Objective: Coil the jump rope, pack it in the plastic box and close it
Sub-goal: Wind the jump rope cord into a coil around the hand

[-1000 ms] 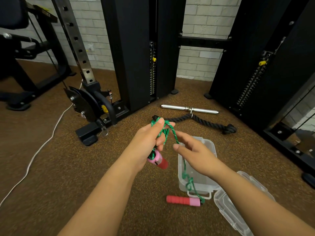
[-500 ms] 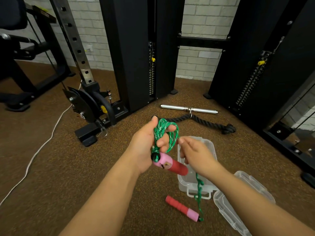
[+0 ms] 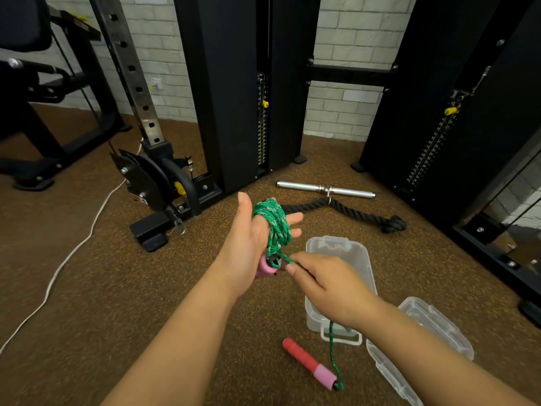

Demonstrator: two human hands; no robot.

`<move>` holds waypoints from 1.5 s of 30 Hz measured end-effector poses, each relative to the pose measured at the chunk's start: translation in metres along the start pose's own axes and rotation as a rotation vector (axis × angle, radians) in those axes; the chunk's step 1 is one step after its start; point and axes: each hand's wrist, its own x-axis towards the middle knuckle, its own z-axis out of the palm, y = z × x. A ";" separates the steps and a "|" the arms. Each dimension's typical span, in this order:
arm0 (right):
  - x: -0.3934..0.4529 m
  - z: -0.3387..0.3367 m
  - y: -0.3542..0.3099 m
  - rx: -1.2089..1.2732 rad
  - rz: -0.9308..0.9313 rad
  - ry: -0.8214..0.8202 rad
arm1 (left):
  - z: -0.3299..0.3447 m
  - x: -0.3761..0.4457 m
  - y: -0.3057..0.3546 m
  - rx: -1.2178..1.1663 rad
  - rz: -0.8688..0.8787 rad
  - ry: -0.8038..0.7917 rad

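Forearms are reaching in from the bottom edge over brown speckled flooring [image 3: 87,288]. Nearest, the loose handle [image 3: 310,365] of the jump rope is lying on the floor, red grip with a pink collar, and a clear lid [image 3: 421,344] is resting just to its right. A green strand [image 3: 332,347] is running from that handle up to the right hand [image 3: 328,284], whose thumb and fingers are pinching together on the cord just beside the other handle [image 3: 268,266]. That pink-ended handle is sitting low against the palm of the left hand [image 3: 248,238], which is standing edge-up with fingers extended and spread rather than curled; several turns of the green coil [image 3: 273,225] are wrapping around those fingers. Under the right wrist, the clear plastic box [image 3: 360,256] is sitting open on the floor with no rope in it. Beyond the hands, a black rope attachment [image 3: 360,213] and a chrome bar [image 3: 325,189] are lying on the floor, a white cable [image 3: 73,253] is trailing at the left, and black machine columns [image 3: 222,83] are standing against a white brick wall [image 3: 345,112].
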 end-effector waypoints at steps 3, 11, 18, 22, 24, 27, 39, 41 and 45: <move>0.000 -0.011 -0.002 0.089 0.014 0.043 | -0.004 0.003 -0.004 0.112 -0.015 0.029; 0.004 -0.031 -0.003 0.510 0.131 0.084 | -0.013 0.004 -0.020 0.433 -0.085 0.065; 0.007 -0.040 0.012 0.719 0.167 0.180 | -0.006 -0.004 -0.005 0.636 -0.058 -0.028; 0.007 -0.048 0.021 0.875 0.223 0.140 | -0.007 -0.004 -0.004 0.721 -0.133 -0.189; 0.007 -0.048 0.022 0.937 0.236 0.088 | -0.006 -0.004 -0.005 0.703 -0.175 -0.217; 0.007 -0.047 0.022 0.989 0.256 0.070 | -0.004 -0.005 -0.003 0.608 -0.188 -0.219; 0.006 -0.039 0.021 0.978 0.375 -0.058 | -0.012 -0.007 0.011 0.318 0.012 0.002; 0.005 -0.038 0.022 0.936 0.377 -0.113 | -0.015 -0.006 0.012 0.267 0.031 0.063; 0.004 -0.038 0.021 1.038 0.377 -0.158 | -0.020 -0.005 0.012 0.194 0.058 0.129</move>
